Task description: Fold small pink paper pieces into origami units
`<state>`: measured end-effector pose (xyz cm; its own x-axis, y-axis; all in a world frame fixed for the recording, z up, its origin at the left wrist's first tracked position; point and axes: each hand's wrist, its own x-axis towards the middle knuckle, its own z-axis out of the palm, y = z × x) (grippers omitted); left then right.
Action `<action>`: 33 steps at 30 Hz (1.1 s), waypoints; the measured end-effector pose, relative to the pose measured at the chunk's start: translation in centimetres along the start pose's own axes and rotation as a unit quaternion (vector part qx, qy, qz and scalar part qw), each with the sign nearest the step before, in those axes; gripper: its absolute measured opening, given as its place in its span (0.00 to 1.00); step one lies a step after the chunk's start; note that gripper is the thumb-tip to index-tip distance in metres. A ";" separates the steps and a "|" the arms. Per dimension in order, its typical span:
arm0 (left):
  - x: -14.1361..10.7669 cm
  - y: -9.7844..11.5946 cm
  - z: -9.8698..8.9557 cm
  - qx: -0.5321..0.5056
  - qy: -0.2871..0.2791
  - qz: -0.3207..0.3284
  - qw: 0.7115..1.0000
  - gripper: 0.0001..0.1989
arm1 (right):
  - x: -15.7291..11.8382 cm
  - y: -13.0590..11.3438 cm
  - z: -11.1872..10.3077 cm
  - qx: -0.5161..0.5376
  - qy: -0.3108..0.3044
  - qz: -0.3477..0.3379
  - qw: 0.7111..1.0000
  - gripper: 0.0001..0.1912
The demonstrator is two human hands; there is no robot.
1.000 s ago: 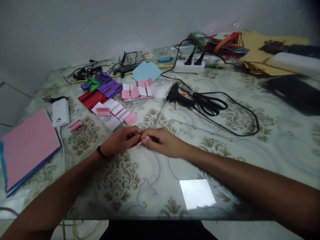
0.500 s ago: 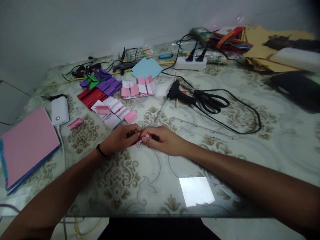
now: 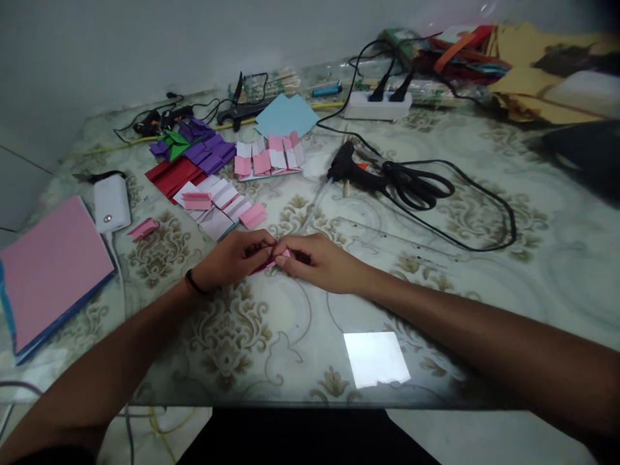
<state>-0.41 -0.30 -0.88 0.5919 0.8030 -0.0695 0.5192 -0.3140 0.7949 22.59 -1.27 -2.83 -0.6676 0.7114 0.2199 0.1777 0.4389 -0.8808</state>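
Observation:
Both hands meet over the table, fingers pinched on one small folded pink paper [image 3: 265,265]. My left hand [image 3: 237,258] grips its left end, and my right hand [image 3: 317,261] pinches the right end with thumb and forefinger. Most of the paper is hidden behind the fingers. Just beyond lie folded white and pink paper pieces [image 3: 220,206], with another pink and white row [image 3: 269,157] behind them. A single folded pink piece [image 3: 144,229] rests farther left. To the right of that row is a black glue gun [image 3: 356,171], its nozzle pointing left.
Black-handled scissors [image 3: 417,184] and a looped cable lie right of the glue gun. A clear ruler [image 3: 397,239] lies beyond my right forearm. A white power strip [image 3: 378,105] stands at the back. On the left are a white power bank [image 3: 112,203] and a pink paper stack [image 3: 55,274].
The view has shifted slightly, so the things on the table sit a little higher in the picture. Both hands keep their pinch on the pink paper, with almost no movement.

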 end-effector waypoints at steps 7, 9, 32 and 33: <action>0.0 -0.2 0.0 0.002 0.000 0.001 1.000 0.11 | 0.0 0.1 0.0 -0.002 0.003 -0.013 1.000 0.13; 0.0 -0.1 0.0 -0.001 0.000 0.003 1.000 0.10 | 0.0 0.1 0.0 -0.002 0.002 -0.011 1.000 0.13; 0.1 0.0 0.1 -0.014 0.005 0.016 1.000 0.10 | -0.1 0.1 0.0 -0.008 0.010 -0.017 1.000 0.13; 0.1 0.0 0.1 -0.013 0.006 0.018 1.000 0.10 | -0.1 0.2 0.1 -0.008 0.010 -0.017 1.000 0.13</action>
<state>-0.27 -0.29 -0.99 0.6030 0.7970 -0.0341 0.4819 -0.3298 0.8118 22.63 -1.29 -3.01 -0.6584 0.7070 0.2582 0.1671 0.4718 -0.8657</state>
